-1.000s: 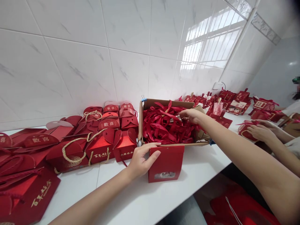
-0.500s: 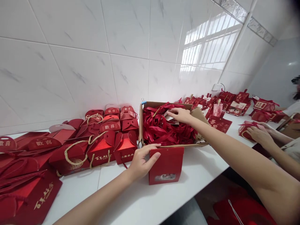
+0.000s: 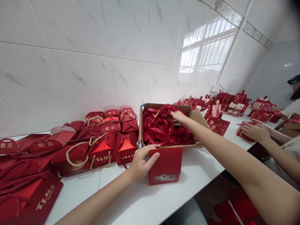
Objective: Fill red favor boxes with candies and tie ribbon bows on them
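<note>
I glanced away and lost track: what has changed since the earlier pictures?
The right hand has moved left over the carton, and its fingers are now hidden behind the red ribbons, which have bunched up higher beside it. Whether it grips any cannot be seen. The left hand stays at the upper left corner of the windowed box, which stands upright as before.

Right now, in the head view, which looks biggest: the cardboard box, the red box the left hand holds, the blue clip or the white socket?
Largest to smallest, as they look:
1. Cardboard box
2. Red box
3. Socket
4. Clip
The socket is farther off, which makes it look smaller.
</note>
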The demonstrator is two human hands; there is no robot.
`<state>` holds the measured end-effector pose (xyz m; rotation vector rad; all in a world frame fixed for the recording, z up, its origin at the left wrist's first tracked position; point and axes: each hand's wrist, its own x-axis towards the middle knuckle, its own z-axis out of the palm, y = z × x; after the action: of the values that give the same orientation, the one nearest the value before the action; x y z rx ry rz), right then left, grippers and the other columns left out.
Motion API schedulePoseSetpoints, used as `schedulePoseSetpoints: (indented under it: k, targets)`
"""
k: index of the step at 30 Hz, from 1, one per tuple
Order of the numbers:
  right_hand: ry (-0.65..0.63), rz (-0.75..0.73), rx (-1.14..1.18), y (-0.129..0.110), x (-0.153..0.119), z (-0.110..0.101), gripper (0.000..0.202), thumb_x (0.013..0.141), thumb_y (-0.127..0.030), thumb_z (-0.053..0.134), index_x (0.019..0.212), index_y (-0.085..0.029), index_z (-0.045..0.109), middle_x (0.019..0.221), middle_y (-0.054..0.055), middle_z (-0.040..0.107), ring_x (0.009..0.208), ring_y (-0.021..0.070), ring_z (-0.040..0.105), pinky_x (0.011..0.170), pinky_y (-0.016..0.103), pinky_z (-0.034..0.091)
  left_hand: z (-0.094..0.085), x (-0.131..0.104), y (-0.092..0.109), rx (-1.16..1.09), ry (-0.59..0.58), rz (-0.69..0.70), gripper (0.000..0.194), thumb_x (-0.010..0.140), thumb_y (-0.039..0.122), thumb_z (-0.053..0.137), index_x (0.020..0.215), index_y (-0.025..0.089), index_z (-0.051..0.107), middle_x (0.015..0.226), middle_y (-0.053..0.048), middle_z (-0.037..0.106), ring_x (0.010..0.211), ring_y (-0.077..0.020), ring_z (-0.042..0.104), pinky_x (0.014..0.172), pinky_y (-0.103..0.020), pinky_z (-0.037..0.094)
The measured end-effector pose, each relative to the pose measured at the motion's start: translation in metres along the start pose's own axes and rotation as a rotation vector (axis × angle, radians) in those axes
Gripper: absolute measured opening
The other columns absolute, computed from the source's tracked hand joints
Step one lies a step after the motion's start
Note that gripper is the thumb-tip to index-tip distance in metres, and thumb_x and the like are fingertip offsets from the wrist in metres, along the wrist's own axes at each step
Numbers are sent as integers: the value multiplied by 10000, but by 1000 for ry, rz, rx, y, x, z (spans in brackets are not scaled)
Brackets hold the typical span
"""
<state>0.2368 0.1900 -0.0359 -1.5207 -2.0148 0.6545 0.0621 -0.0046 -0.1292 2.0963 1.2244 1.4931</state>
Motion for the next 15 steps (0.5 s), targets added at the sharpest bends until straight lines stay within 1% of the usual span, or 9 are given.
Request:
schedulePoseSetpoints:
  k: [2, 4, 7, 9, 11, 13, 15]
  targets:
    - [0, 64, 140, 0, 1, -4, 359, 928, -435, 494, 1101, -141, 609, 1087, 81, 647, 949, 199, 632, 833, 387, 520, 0, 0, 0, -3, -3, -3, 211, 869, 309, 559, 965, 154, 666, 1078, -111, 718, 980, -219, 689, 861, -325, 556]
    - [13, 123, 219, 2, 1, -9, 320, 913, -355, 553, 1151, -142, 573, 1135, 76, 609, 967, 194, 618, 825, 396, 530, 0, -1, 1, -3, -7, -11, 214, 870, 314, 558, 961, 155, 668, 1077, -110, 718, 977, -221, 690, 862, -330, 556]
    - [53, 185, 328, 6, 0, -19, 305, 916, -342, 551, 1153, -150, 571, 1140, 74, 602, 962, 189, 615, 815, 387, 535, 0, -1, 2, 3, -5, -14, 217, 869, 319, 558, 964, 159, 669, 1076, -106, 719, 982, -222, 687, 872, -335, 552]
    - [85, 196, 396, 9, -1, -29, 269, 916, -340, 548, 1090, -140, 594, 1047, 66, 634, 863, 161, 632, 740, 336, 548, 0, -1, 2, 2, -2, -14, 219, 868, 319, 560, 971, 160, 669, 1074, -103, 720, 987, -221, 686, 876, -333, 550]
    - [112, 185, 453, 10, -5, -41, 205, 888, -307, 575, 970, -126, 628, 881, 60, 669, 711, 139, 630, 619, 272, 539, 0, -1, 3, -5, -2, -22, 220, 869, 319, 559, 972, 160, 669, 1071, -101, 721, 986, -218, 686, 874, -329, 551]
    - [119, 162, 489, 10, -11, -54, 117, 832, -229, 610, 862, -119, 638, 721, 56, 667, 584, 130, 605, 521, 239, 509, -1, 0, 3, -13, -4, -34, 221, 869, 322, 559, 969, 159, 670, 1071, -101, 721, 987, -216, 685, 869, -325, 553]
    - [114, 138, 494, 11, -20, -67, 76, 767, -149, 635, 832, -110, 635, 623, 45, 639, 513, 126, 582, 462, 228, 481, -1, 0, 4, -19, -4, -39, 222, 867, 325, 560, 963, 159, 673, 1073, -101, 720, 988, -216, 684, 867, -325, 554]
